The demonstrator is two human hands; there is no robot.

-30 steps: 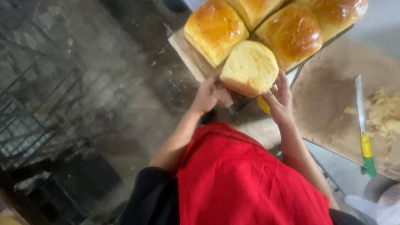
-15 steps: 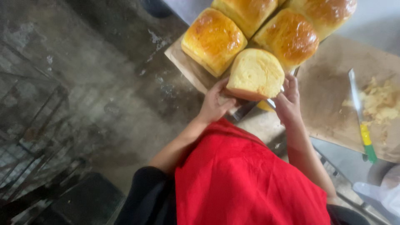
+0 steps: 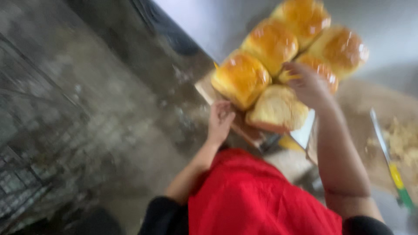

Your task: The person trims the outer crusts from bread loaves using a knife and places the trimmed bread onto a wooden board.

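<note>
From my seat I find no package, label, sign or screen anywhere in this view (I checked the blurred edges too, and they give nothing readable as such).

Golden-brown buns (image 3: 272, 43); red apron (image 3: 257, 200); yellow-green knife handle (image 3: 399, 185).

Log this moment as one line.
left hand: at board edge | right hand: on glazed buns | pale bun: nearest | knife: right
</note>
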